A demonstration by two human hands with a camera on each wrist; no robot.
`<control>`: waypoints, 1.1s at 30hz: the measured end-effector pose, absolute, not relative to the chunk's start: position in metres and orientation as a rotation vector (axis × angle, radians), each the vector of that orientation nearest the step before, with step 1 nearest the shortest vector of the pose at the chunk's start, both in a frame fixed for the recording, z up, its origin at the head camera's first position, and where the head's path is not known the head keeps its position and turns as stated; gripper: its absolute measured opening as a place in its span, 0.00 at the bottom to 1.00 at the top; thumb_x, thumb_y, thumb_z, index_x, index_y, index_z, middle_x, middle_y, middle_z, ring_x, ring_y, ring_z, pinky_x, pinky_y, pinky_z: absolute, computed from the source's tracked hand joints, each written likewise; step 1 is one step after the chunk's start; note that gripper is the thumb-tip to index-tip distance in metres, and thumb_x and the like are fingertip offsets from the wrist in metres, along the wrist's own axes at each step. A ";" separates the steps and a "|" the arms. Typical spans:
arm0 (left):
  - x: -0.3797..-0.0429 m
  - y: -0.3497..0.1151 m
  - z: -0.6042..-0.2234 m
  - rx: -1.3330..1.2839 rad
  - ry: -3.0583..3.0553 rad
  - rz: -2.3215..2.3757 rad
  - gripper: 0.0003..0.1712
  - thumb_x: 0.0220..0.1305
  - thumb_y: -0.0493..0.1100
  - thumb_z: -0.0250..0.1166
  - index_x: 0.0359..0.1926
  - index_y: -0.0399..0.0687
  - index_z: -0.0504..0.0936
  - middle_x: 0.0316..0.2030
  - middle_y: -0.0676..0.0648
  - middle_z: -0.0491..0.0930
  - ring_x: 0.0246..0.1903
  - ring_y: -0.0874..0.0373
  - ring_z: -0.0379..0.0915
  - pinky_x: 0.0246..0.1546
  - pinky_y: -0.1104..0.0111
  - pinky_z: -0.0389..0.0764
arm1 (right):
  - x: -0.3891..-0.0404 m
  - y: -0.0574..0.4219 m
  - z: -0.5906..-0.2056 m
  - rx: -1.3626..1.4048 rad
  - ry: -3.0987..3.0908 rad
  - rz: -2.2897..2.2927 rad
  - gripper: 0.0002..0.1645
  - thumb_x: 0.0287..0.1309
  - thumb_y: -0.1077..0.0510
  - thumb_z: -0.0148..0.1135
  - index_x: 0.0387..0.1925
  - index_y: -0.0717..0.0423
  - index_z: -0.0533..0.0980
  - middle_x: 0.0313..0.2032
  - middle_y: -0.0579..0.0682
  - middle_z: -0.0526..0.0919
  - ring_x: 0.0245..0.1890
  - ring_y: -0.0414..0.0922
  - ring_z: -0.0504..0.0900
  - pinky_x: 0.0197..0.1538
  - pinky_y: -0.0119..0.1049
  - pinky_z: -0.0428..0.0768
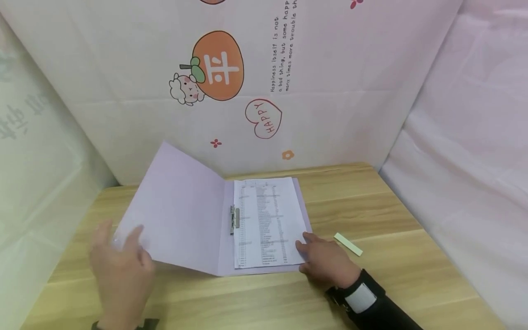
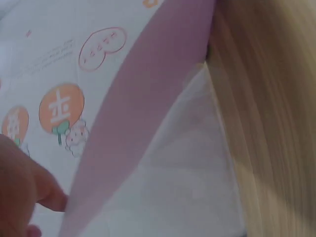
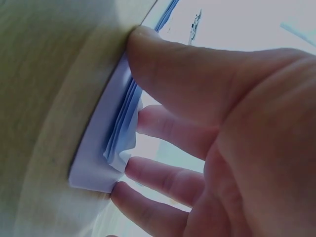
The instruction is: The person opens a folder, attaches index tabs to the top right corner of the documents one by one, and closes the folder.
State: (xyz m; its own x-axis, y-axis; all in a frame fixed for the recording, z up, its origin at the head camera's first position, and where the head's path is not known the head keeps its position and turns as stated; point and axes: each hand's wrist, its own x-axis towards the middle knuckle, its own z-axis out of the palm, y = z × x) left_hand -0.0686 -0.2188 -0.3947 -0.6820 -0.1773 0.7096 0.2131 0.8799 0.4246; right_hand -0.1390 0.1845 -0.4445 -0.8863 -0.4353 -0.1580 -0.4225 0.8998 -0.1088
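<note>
Lilac folder [image 1: 226, 256] on table [image 1: 206, 302], left hand [image 1: 120, 270] at raised cover [image 1: 181, 206], grip indeterminable, right hand [image 1: 327, 260] relaxed, touching papers [image 1: 268, 224] near corner, hands apart.

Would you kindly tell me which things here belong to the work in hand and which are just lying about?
Probably in use:
lilac folder, open between left hand and right hand
printed sheets in it
metal clip at its spine

Apparently lying about:
pale green strip, on the wooden table
</note>
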 end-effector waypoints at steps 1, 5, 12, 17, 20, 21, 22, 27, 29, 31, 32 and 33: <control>-0.068 -0.217 -0.398 -0.066 -2.269 -0.486 0.23 0.52 0.31 0.55 0.51 0.30 0.79 0.66 0.26 0.58 0.67 0.27 0.50 0.62 0.32 0.51 | -0.139 0.185 -0.445 -0.661 2.887 -0.102 0.35 0.54 0.46 0.72 0.62 0.55 0.77 0.64 0.60 0.73 0.64 0.56 0.72 0.51 0.55 0.78; -0.065 -0.199 -0.400 -0.053 -2.514 -0.228 0.23 0.54 0.41 0.58 0.48 0.28 0.78 0.67 0.28 0.60 0.72 0.32 0.42 0.65 0.34 0.35 | -0.139 0.184 -0.444 -0.668 2.884 -0.121 0.35 0.55 0.47 0.72 0.62 0.55 0.77 0.64 0.61 0.73 0.63 0.57 0.72 0.51 0.56 0.78; -0.064 -0.158 -0.399 -0.205 -2.914 0.002 0.28 0.64 0.52 0.63 0.46 0.26 0.80 0.62 0.24 0.67 0.67 0.27 0.51 0.68 0.40 0.36 | -0.139 0.183 -0.441 -0.675 2.873 -0.136 0.35 0.55 0.49 0.73 0.62 0.57 0.76 0.64 0.62 0.72 0.63 0.58 0.72 0.54 0.55 0.77; -0.068 -0.137 -0.408 -0.358 -3.020 0.026 0.23 0.63 0.54 0.65 0.44 0.37 0.84 0.60 0.30 0.73 0.66 0.25 0.54 0.67 0.38 0.45 | -0.138 0.184 -0.440 -0.685 2.861 -0.131 0.34 0.55 0.50 0.73 0.62 0.58 0.76 0.64 0.62 0.72 0.62 0.58 0.73 0.54 0.55 0.77; -0.072 -0.128 -0.415 -0.440 -3.015 0.004 0.23 0.62 0.54 0.67 0.48 0.40 0.84 0.58 0.33 0.76 0.64 0.29 0.60 0.66 0.39 0.51 | -0.139 0.184 -0.439 -0.698 2.859 -0.107 0.35 0.56 0.49 0.73 0.62 0.58 0.76 0.64 0.62 0.72 0.63 0.57 0.73 0.54 0.54 0.78; -0.075 -0.125 -0.419 -0.471 -3.008 -0.004 0.25 0.62 0.55 0.67 0.50 0.40 0.84 0.57 0.33 0.76 0.63 0.30 0.63 0.66 0.40 0.53 | -0.140 0.185 -0.439 -0.707 2.863 -0.095 0.35 0.55 0.49 0.73 0.62 0.58 0.76 0.64 0.62 0.72 0.63 0.57 0.73 0.53 0.53 0.78; -0.078 -0.122 -0.421 -0.508 -3.002 -0.010 0.26 0.63 0.56 0.66 0.52 0.41 0.83 0.56 0.33 0.77 0.61 0.32 0.65 0.65 0.41 0.55 | -0.140 0.185 -0.439 -0.717 2.869 -0.079 0.35 0.56 0.49 0.73 0.62 0.58 0.76 0.64 0.62 0.72 0.63 0.57 0.72 0.53 0.53 0.78; -0.086 -0.108 -0.433 -0.545 -3.020 -0.031 0.34 0.65 0.63 0.62 0.62 0.45 0.78 0.54 0.29 0.76 0.58 0.29 0.67 0.62 0.39 0.58 | -0.141 0.186 -0.442 -0.739 2.884 -0.056 0.35 0.55 0.48 0.73 0.62 0.58 0.77 0.64 0.62 0.73 0.64 0.56 0.72 0.53 0.52 0.78; -0.086 -0.102 -0.434 -0.503 -3.030 -0.026 0.36 0.65 0.66 0.61 0.63 0.47 0.78 0.54 0.29 0.76 0.57 0.26 0.66 0.60 0.37 0.59 | -0.141 0.186 -0.442 -0.724 2.876 -0.069 0.35 0.55 0.48 0.73 0.62 0.58 0.77 0.64 0.62 0.72 0.64 0.56 0.71 0.54 0.54 0.78; -0.085 -0.096 -0.433 -0.450 -3.040 -0.017 0.36 0.65 0.67 0.60 0.64 0.49 0.78 0.55 0.29 0.75 0.56 0.25 0.66 0.58 0.36 0.60 | -0.140 0.185 -0.442 -0.708 2.871 -0.076 0.35 0.55 0.48 0.73 0.62 0.57 0.77 0.64 0.61 0.72 0.64 0.56 0.72 0.54 0.54 0.77; -0.084 -0.094 -0.433 -0.426 -3.045 -0.013 0.36 0.64 0.67 0.60 0.64 0.50 0.77 0.56 0.30 0.75 0.56 0.25 0.66 0.58 0.36 0.61 | -0.140 0.185 -0.442 -0.703 2.871 -0.074 0.35 0.55 0.48 0.73 0.62 0.57 0.77 0.64 0.61 0.72 0.63 0.56 0.72 0.54 0.54 0.78; -0.084 -0.093 -0.434 -0.410 -3.042 -0.005 0.37 0.64 0.68 0.60 0.64 0.51 0.77 0.56 0.30 0.74 0.55 0.25 0.67 0.56 0.37 0.62 | -0.140 0.185 -0.441 -0.701 2.871 -0.075 0.35 0.55 0.48 0.73 0.62 0.57 0.77 0.64 0.61 0.72 0.63 0.56 0.72 0.54 0.54 0.77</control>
State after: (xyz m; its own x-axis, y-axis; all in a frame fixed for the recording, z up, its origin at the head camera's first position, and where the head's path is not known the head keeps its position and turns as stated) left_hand -0.0845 -0.0931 -0.4339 -0.9618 0.2641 0.0720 0.2644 0.9644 -0.0064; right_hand -0.1400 0.1849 -0.4412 -0.8714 -0.4613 -0.1670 -0.4520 0.8872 -0.0924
